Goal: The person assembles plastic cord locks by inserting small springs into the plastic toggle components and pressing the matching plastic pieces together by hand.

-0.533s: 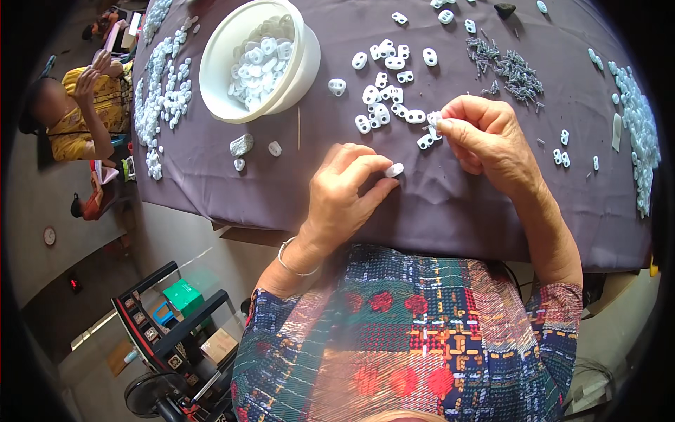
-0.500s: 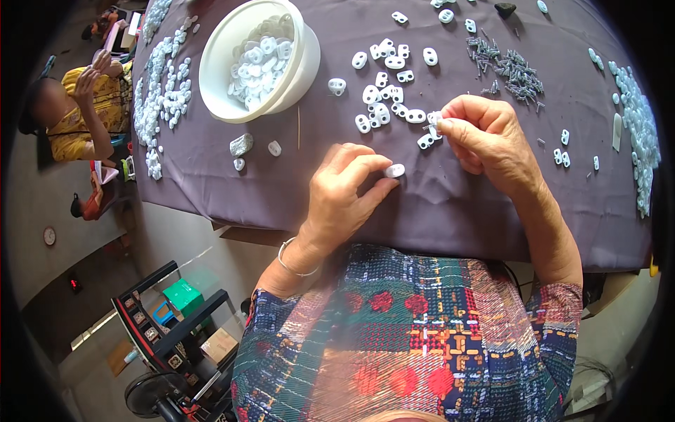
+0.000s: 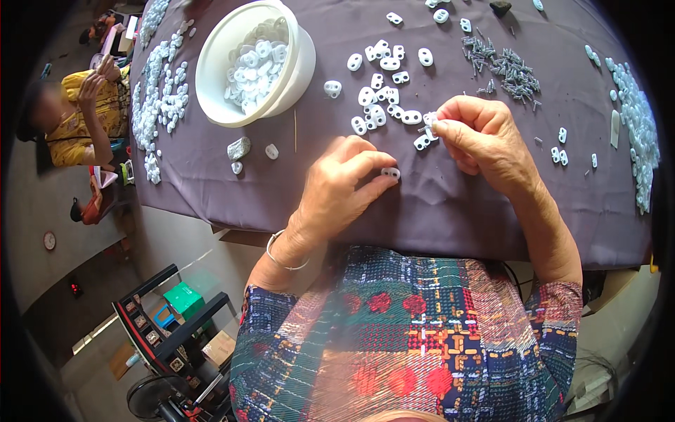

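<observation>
Between the thumb and forefinger of my left hand [image 3: 342,181] is a small white oval cord lock piece [image 3: 391,173], its two holes showing. My right hand [image 3: 485,141], farther to the right, pinches another white piece [image 3: 429,121], partly covered by the fingertips. A small grey spring seems to be beside that piece, but it is too small to be sure. Just beyond both hands lies a loose group of white two-hole cord lock pieces [image 3: 377,114]. A pile of small metal springs [image 3: 517,76] lies past my right hand.
A white bowl [image 3: 304,77] of white parts stands at the far left, near a grey stone [image 3: 239,148] and a thin stick [image 3: 295,130]. White parts pile up along the left [image 3: 162,98] and right [image 3: 643,141] of the dark tablecloth [image 3: 450,225]. Another person [image 3: 84,112] sits at the left.
The piece in my left hand has turned, so its two holes now show instead of a plain face. My right hand stays almost where it was, still pinching its piece.
</observation>
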Demonstrator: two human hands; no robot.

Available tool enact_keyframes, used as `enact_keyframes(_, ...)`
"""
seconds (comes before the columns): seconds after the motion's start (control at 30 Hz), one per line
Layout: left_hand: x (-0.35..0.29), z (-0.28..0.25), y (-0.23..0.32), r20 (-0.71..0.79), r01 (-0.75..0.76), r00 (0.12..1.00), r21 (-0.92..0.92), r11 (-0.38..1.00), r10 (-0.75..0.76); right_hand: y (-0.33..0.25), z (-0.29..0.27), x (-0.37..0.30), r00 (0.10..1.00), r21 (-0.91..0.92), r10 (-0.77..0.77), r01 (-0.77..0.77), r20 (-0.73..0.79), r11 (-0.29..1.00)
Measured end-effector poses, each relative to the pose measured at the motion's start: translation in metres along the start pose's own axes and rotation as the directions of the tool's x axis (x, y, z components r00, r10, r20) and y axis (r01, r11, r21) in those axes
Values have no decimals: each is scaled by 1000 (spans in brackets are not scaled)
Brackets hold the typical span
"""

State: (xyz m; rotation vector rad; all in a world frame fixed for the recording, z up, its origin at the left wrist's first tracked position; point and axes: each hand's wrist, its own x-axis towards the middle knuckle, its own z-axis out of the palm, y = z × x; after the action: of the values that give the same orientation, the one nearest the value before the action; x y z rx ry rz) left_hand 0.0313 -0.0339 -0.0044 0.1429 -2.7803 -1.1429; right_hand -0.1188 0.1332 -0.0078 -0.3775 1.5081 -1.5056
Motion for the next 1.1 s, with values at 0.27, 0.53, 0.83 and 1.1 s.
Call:
enact_keyframes(0.27, 3, -1, 13, 75, 225, 973, -135, 965, -216, 1, 0, 0, 1000, 26, 5, -6, 27, 1000)
enact_keyframes(0.53, 24, 4, 11, 294, 428, 837, -877, 219, -461, -6, 5, -9, 996, 17, -79, 80, -39, 997)
enact_keyframes(0.83, 29, 10, 7, 297, 424, 851, -875, 232, -433, -1, 6, -7, 980, -99, -188, 181, -62, 978)
enact_keyframes(1.1, 27, 13, 5, 302, 424, 850, -879, 220, -431, -1, 7, -6, 988, -96, -143, 138, -52, 986)
